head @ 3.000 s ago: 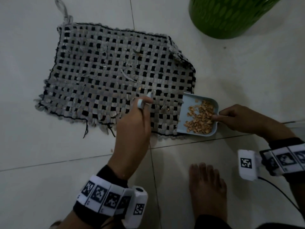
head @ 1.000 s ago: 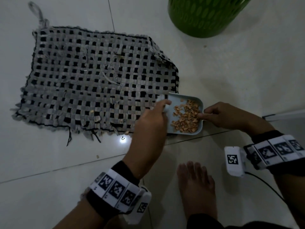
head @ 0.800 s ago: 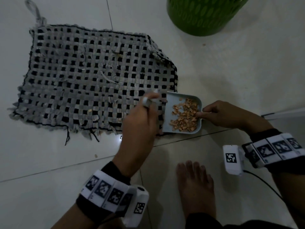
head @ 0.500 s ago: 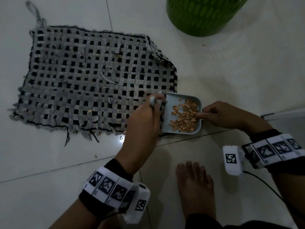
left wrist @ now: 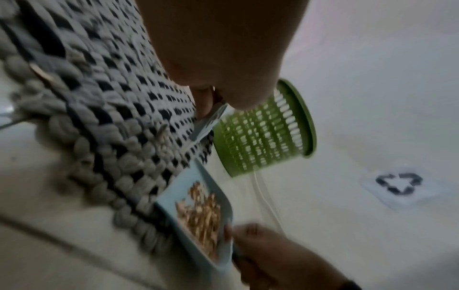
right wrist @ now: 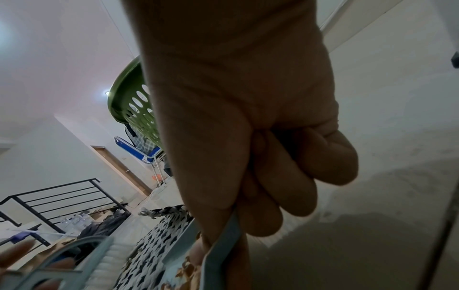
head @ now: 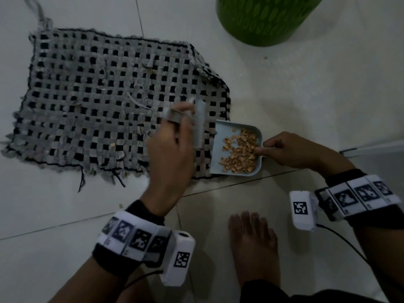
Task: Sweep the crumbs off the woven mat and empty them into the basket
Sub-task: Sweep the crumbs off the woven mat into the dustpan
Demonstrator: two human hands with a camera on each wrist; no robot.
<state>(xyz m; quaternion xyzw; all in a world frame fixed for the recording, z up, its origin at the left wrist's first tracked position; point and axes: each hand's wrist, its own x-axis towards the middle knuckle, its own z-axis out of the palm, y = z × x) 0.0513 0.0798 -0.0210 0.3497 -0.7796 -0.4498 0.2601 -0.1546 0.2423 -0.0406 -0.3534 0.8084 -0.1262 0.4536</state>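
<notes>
A grey-and-black woven mat (head: 105,99) lies on the pale tiled floor, with a few crumbs (head: 112,145) near its front edge. My left hand (head: 172,154) grips a small pale blue brush (head: 199,127) over the mat's right part, just left of the dustpan. A light blue dustpan (head: 237,147) rests on the mat's right front corner, holding a heap of tan crumbs (head: 239,153). My right hand (head: 288,150) pinches its right edge, also seen in the wrist view (right wrist: 223,247). The green perforated basket (head: 262,18) stands beyond the mat's far right corner.
My bare foot (head: 253,243) rests on the floor just in front of the dustpan. A pale threshold strip (head: 371,147) runs at the right. Stray crumbs (head: 265,58) lie on the tiles near the basket. A recycling sticker (left wrist: 400,183) marks the floor.
My left hand has drawn the brush back leftward and up from the dustpan's mouth onto the mat. The dustpan and my right hand stay put.
</notes>
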